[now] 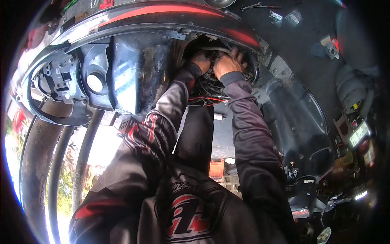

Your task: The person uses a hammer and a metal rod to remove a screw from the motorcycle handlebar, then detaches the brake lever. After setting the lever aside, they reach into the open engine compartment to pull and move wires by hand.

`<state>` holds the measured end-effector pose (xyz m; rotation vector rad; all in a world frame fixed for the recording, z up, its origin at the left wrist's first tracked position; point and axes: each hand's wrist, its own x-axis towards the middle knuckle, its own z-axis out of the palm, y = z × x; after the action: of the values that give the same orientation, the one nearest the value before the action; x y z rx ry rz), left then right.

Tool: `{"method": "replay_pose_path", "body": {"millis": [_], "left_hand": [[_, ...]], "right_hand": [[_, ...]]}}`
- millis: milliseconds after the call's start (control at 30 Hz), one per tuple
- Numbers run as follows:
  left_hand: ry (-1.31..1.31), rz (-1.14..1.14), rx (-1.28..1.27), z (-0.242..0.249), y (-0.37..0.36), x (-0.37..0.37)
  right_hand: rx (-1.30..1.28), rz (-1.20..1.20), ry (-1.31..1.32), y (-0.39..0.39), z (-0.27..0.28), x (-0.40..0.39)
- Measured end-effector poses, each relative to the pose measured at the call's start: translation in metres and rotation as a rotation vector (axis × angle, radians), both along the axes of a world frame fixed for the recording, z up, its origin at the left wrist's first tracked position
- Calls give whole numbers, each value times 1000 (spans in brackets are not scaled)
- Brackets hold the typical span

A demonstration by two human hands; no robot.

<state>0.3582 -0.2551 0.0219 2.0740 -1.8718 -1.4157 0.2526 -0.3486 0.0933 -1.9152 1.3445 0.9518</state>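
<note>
While both hands are sunk in the opening of the motorbike body, I've got the pale tube (216, 49) just beyond them, its long axis running crosswise, roughly from one hand to the other. On my screen the right hand (229, 65) looks nearer, fingers bent at the tube's right end; the left hand (201, 61) sits just beside its left end. Right fingers are curled, left fingertips are hidden, and I can't tell whether either is clamped on anything. Dark wires (204, 87) crowd beneath the wrists, with a red wire (209, 97) along the near edge. Around me, a red-striped panel (174, 11) arches past the opening, and a wrench (252, 6) lies on the dark floor (298, 38) beyond.
</note>
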Motion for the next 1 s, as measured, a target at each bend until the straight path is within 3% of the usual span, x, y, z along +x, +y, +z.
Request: {"method": "replay_pose_path", "body": {"millis": [100, 167, 300, 367, 400, 467, 600, 700, 767, 867, 1000], "left_hand": [[54, 151, -44, 6, -2, -2], [171, 281, 92, 5, -3, 0], [102, 185, 112, 2, -2, -1], [-5, -54, 145, -7, 0, -4], [-4, -56, 145, -8, 1, -4], [124, 197, 143, -8, 2, -4], [122, 155, 100, -8, 5, -5], [-35, 56, -10, -9, 9, -9], [17, 249, 317, 15, -8, -5], [-4, 337, 364, 35, -20, -1], [14, 290, 312, 2, -1, -6]], "right_hand": [[57, 34, 59, -6, -1, 2], [62, 17, 56, -7, -3, 4], [56, -22, 11, -6, -5, 0], [55, -28, -2, -7, -4, -1], [52, -34, -13, -8, -4, -2], [40, -34, -24, -6, -7, -4], [72, -28, -34, -7, -15, -7], [112, -24, -51, -11, -12, -7], [110, -13, -53, -10, -13, -7], [150, 65, -130, -21, 3, -9], [168, 131, -331, -28, -7, -19]]}}
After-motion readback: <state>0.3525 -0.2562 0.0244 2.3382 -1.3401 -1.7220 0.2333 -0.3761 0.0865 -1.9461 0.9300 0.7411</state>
